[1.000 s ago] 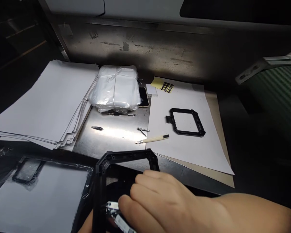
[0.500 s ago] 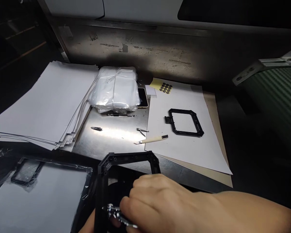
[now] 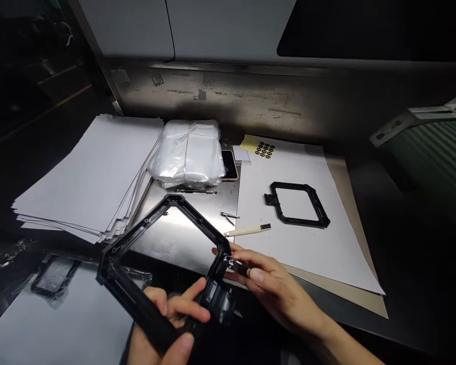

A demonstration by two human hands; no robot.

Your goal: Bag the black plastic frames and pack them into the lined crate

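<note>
My left hand (image 3: 171,324) grips a black plastic frame (image 3: 131,294) by its lower side, fingers and thumb around it. The frame is held tilted above the front edge of the bench, with a dark glossy block at its lower right corner. My right hand (image 3: 277,289) pinches a small shiny metal tool (image 3: 235,265), which looks like a clipper; its tip is at the frame's right corner. Part of the tool is hidden by the fingers. A second black frame (image 3: 321,210) with a side tab lies flat on white paper (image 3: 342,253) to the right.
A utility knife (image 3: 251,230), a pen (image 3: 195,191) and small tweezers-like pieces (image 3: 228,217) lie on the metal bench. Behind are bundled clear bags (image 3: 188,152), a phone (image 3: 231,165) and a yellow sticker sheet (image 3: 251,143). Stacked paper (image 3: 87,172) stands left; a bagged frame (image 3: 55,274) lies at front left.
The held frame has risen and turned, showing more of itself. My right hand has moved right with the metal tool, from inside the frame's opening to its right corner. The view has shifted slightly.
</note>
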